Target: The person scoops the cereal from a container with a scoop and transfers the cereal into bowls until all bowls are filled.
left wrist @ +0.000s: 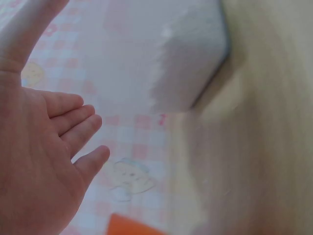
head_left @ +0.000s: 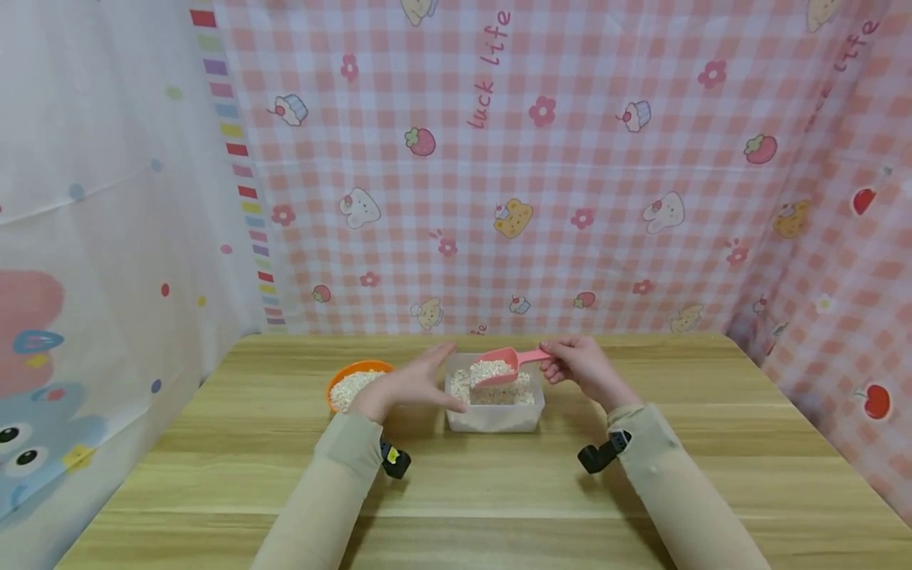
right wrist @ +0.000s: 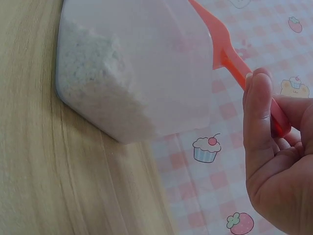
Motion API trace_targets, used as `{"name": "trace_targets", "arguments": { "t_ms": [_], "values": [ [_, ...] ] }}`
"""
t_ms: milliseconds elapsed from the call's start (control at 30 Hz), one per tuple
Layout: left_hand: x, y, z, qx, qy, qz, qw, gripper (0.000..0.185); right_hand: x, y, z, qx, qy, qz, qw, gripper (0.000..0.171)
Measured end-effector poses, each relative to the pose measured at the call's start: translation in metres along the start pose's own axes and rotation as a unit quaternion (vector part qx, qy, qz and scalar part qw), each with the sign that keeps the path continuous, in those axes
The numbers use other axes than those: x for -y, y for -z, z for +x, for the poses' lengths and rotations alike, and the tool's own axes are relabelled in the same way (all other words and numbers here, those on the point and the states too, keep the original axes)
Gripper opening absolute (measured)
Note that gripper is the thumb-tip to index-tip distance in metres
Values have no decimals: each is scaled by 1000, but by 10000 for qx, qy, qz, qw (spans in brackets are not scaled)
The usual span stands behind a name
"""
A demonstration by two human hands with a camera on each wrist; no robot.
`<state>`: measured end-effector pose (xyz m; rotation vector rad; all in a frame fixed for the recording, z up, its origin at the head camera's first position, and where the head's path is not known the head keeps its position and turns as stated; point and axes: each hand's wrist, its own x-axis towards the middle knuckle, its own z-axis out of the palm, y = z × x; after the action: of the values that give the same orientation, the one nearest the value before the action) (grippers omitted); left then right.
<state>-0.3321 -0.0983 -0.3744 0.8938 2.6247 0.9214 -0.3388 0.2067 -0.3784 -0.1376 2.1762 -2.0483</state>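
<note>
Grain is showing heaped in the pink scoop [head_left: 499, 369] only from the head view; the right wrist view is catching just its handle, pinched in the right hand [head_left: 579, 366] at three o'clock of the clear tub [head_left: 495, 417]. Left hand [head_left: 408, 385] is hovering at nine o'clock, fingers [left wrist: 73, 117] straight, gripping nothing.

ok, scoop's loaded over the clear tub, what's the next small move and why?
Probably carry the pink scoop level and leftward to the orange bowl. It sits heaped with grain above the clear tub, the right hand grips its handle, the left hand rests open at the tub's side, and the bowl already holds grain.
</note>
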Motion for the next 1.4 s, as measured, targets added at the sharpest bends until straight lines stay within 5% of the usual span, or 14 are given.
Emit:
{"name": "trace_targets", "arguments": {
  "t_ms": [233, 667, 967, 1400],
  "values": [
    [5, 25, -20, -281, 138, -238, 9992, 113, 1, 3, 0, 89, 147, -63, 9998, 36],
    [58, 58, -69, -888, 341, 187, 9953, 114, 0, 9, 3, 5, 82, -75, 9999, 37],
    [85, 62, -89, -1051, 337, -31, 9939, 111, 0, 11, 1, -2, 62, 76, 10000, 36],
    [99, 52, -104, -719, 730, -508, 9934, 108, 2, 10, 0, 21, 173, 269, 9995, 30]
  ]
}}
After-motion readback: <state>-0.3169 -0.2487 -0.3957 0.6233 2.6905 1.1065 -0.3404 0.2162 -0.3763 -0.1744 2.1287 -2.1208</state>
